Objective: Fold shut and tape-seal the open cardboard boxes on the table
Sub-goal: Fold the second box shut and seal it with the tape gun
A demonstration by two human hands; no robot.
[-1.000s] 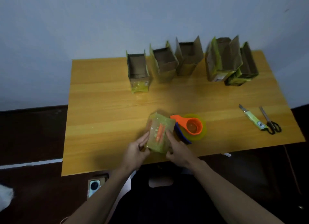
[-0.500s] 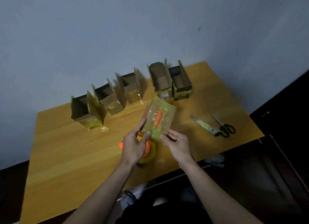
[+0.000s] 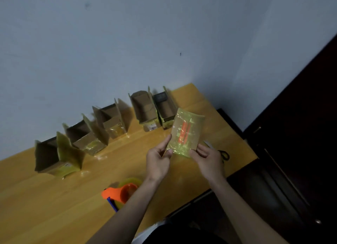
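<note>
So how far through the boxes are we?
One taped box is shut and sealed, held up by the left hand and right hand. Five open boxes wait along the wall. The tape dispenser lies on the table.

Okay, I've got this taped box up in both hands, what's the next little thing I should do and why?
Probably set the taped box down at the right end of the table, apart from the rest. It looks closed and covered in tape, while five open boxes stand along the wall with flaps up. That frees the left hand and right hand for the next one; the tape dispenser lies close.
</note>
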